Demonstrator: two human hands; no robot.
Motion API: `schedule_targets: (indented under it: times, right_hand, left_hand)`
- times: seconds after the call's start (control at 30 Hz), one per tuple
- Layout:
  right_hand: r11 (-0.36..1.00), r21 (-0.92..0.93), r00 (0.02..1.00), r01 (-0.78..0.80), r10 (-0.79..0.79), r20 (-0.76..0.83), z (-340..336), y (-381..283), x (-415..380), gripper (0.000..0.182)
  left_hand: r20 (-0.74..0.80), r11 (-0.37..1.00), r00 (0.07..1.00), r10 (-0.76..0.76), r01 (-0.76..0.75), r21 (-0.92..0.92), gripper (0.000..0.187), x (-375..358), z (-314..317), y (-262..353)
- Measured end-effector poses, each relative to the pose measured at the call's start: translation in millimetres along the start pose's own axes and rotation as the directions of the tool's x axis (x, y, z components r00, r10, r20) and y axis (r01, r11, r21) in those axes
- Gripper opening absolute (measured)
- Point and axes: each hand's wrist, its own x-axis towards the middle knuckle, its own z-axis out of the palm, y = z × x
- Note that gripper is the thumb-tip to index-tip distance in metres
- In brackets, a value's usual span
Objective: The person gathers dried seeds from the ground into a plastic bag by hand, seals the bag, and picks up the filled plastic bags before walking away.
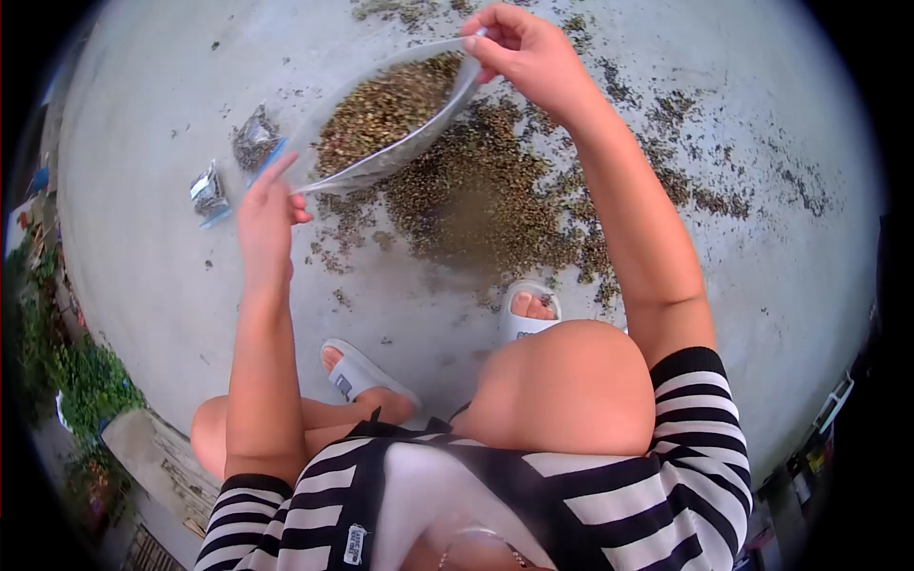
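A clear plastic bag (pixel 405 147) stretches between my two hands, its mouth spread wide and tilted toward me. Inside it lies a mass of small brown, green and reddish grains (pixel 386 109), like seeds or dried berries. My right hand (pixel 519 48) pinches the bag's upper right corner between thumb and fingers. At the lower left corner my left hand (pixel 268 214) is closed on the edge, one finger stretched along the plastic. Just below the bag a pile of similar grains (pixel 466 190) is spread on the concrete floor, partly covered by the bag.
Two small filled bags, one silvery (pixel 208 193) and one clear with a blue strip (pixel 257 141), lie left of my left hand. Loose grains (pixel 671 186) scatter to the right. My feet in white slides (pixel 367 371) stand close by. Plants (pixel 90 390) border the floor at left.
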Motion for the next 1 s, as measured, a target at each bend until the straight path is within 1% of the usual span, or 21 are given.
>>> schedule_targets:
  times: [0.1, 0.13, 0.17, 0.2, 0.23, 0.27, 0.3, 0.33, 0.4, 0.43, 0.47, 0.5, 0.53, 0.63, 0.7, 0.73, 0.77, 0.83, 0.9, 0.97, 1.0]
  right_hand:
    - [0.941, 0.334, 0.998, 0.051, -0.057, 0.007, -32, -3, -7, 0.044]
    - [0.944, 0.314, 0.992, 0.101, -0.071, -0.103, -51, 16, -14, 0.045]
    - [0.969, 0.184, 0.944, 0.166, -0.102, -0.314, -69, 42, -24, 0.039]
    - [0.979, 0.037, 0.849, 0.201, -0.155, -0.505, -87, 70, -40, 0.036]
    - [0.99, -0.114, 0.789, 0.082, -0.134, -0.6, -108, 100, -67, 0.039]
    - [0.967, -0.245, 0.713, -0.063, -0.128, -0.689, -129, 129, -102, 0.042]
    - [0.842, -0.479, 0.695, -0.248, -0.19, -0.693, -145, 147, -144, 0.043]
    - [0.631, -0.654, 0.691, -0.417, -0.248, -0.679, -153, 161, -189, 0.045]
    - [0.504, -0.73, 0.693, -0.461, -0.308, -0.651, -149, 194, -271, 0.049]
    - [0.471, -0.715, 0.716, -0.516, -0.22, -0.662, -136, 198, -308, 0.056]
    - [0.432, -0.7, 0.718, -0.568, -0.155, -0.678, -118, 200, -337, 0.059]
    - [0.395, -0.684, 0.722, -0.613, -0.071, -0.688, -97, 201, -357, 0.062]
    - [0.401, -0.681, 0.733, -0.613, -0.033, -0.679, -74, 199, -367, 0.065]
    - [0.49, -0.704, 0.822, -0.514, 0.047, -0.567, -7, 185, -336, 0.072]
    - [0.611, -0.718, 0.925, -0.335, 0.067, -0.374, 25, 155, -283, 0.075]
    - [0.676, -0.683, 0.955, -0.277, 0.117, -0.272, 38, 141, -254, 0.077]
    - [0.813, -0.573, 0.988, -0.1, 0.011, -0.156, 47, 147, -236, 0.077]
    - [0.813, -0.572, 0.986, 0.103, -0.159, -0.048, 42, 134, -199, 0.071]
    - [0.683, -0.731, 0.958, -0.007, -0.205, -0.2, -3, 141, -178, 0.066]
    - [0.565, -0.792, 0.853, -0.232, -0.273, -0.445, -66, 174, -177, 0.063]
    - [0.463, -0.818, 0.816, -0.341, -0.286, -0.502, -98, 191, -182, 0.061]
  left_hand:
    - [-0.031, 0.985, 0.997, -0.071, 0.065, -0.161, 0.043, 26, 1, -5]
    - [-0.005, 0.977, 0.994, -0.111, 0.108, -0.186, 0.042, 37, -2, -13]
    - [-0.002, 0.978, 0.993, -0.121, 0.119, -0.171, 0.043, 49, -8, -31]
    - [0.003, 0.979, 0.991, -0.131, 0.13, -0.158, 0.045, 63, -12, -55]
    - [0.01, 0.979, 0.99, -0.139, 0.139, -0.148, 0.049, 74, -9, -71]
    - [-0.073, 0.971, 0.989, -0.129, 0.111, -0.211, 0.054, 75, -2, -78]
    - [-0.153, 0.96, 0.98, -0.129, 0.084, -0.267, 0.059, 68, 2, -85]
    - [-0.233, 0.946, 0.963, -0.133, 0.054, -0.318, 0.064, 61, 5, -94]
    - [-0.351, 0.985, 0.931, -0.1, 0.043, -0.169, 0.076, 49, -2, -137]
    - [-0.335, 0.995, 0.942, -0.001, 0.034, 0.091, 0.077, 37, 3, -164]
    - [-0.294, 0.939, 0.951, 0.097, 0.01, 0.344, 0.078, 23, 9, -193]
    - [-0.23, 0.819, 0.954, 0.19, -0.025, 0.573, 0.079, 15, 16, -214]
    - [-0.141, 0.77, 0.961, 0.238, -0.099, 0.63, 0.079, 4, 32, -228]
    - [0.096, 0.665, 0.959, 0.266, -0.254, 0.702, 0.081, -33, 98, -221]
    - [0.269, 0.667, 0.931, 0.245, -0.364, 0.65, 0.083, -51, 144, -180]
    - [0.374, 0.736, 0.888, 0.266, -0.438, 0.516, 0.083, -59, 160, -162]
    - [0.466, 0.791, 0.83, 0.305, -0.494, 0.362, 0.083, -62, 172, -148]
    - [0.522, 0.717, 0.738, 0.427, -0.628, 0.301, 0.08, -61, 182, -131]
    - [0.428, 0.717, 0.795, 0.431, -0.589, 0.372, 0.073, -53, 173, -121]
    - [0.299, 0.696, 0.865, 0.402, -0.501, 0.514, 0.073, -37, 150, -131]
    - [0.256, 0.657, 0.875, 0.411, -0.48, 0.582, 0.075, -25, 137, -144]
